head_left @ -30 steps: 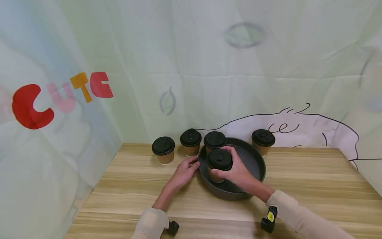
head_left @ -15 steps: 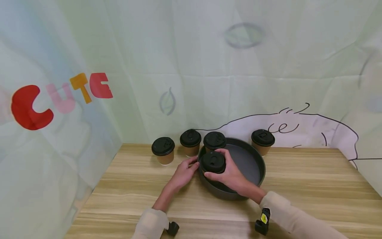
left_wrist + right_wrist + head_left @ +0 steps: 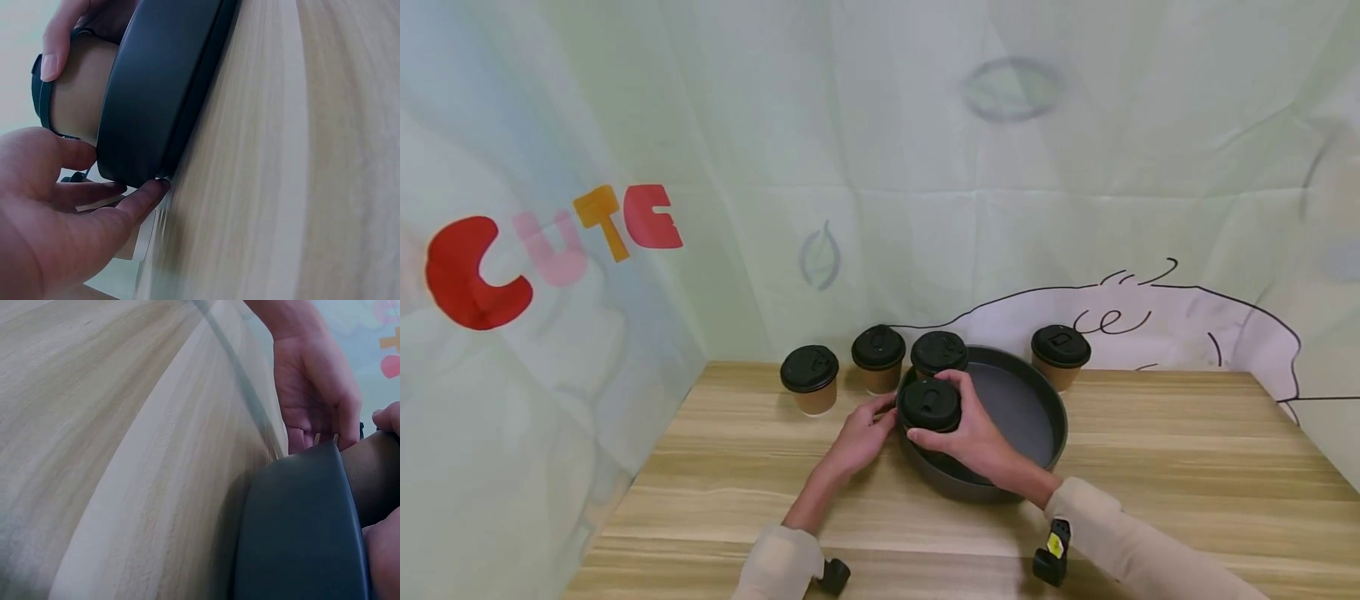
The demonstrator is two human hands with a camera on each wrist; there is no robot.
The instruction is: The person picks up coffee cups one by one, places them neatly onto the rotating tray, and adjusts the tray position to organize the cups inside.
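Observation:
My right hand (image 3: pixel 981 446) grips a brown paper coffee cup with a black lid (image 3: pixel 930 406), thumb on the near side and fingers around the far side. The cup stands inside the left part of a round dark grey pan (image 3: pixel 1018 400). Just behind it, a second lidded cup (image 3: pixel 940 352) is partly hidden. At the pan's left edge, my left hand (image 3: pixel 859 435) rests its extended fingers against the outer wall. Seen in the left wrist view, these fingertips (image 3: pixel 147 195) touch low on the pan's side (image 3: pixel 159 81), with the held cup (image 3: pixel 80 90) rising above the rim.
Two more lidded cups, one at the far left (image 3: pixel 810 382) and one beside it (image 3: pixel 878 358), stand left of the pan. Another cup (image 3: pixel 1060 357) is behind the pan's right side. A printed curtain (image 3: pixel 880 208) hangs behind the wooden table (image 3: pixel 1165 467).
My right hand has moved the held cup leftward inside the pan, toward its left wall. The left hand stays at the pan's edge and the other cups have not moved.

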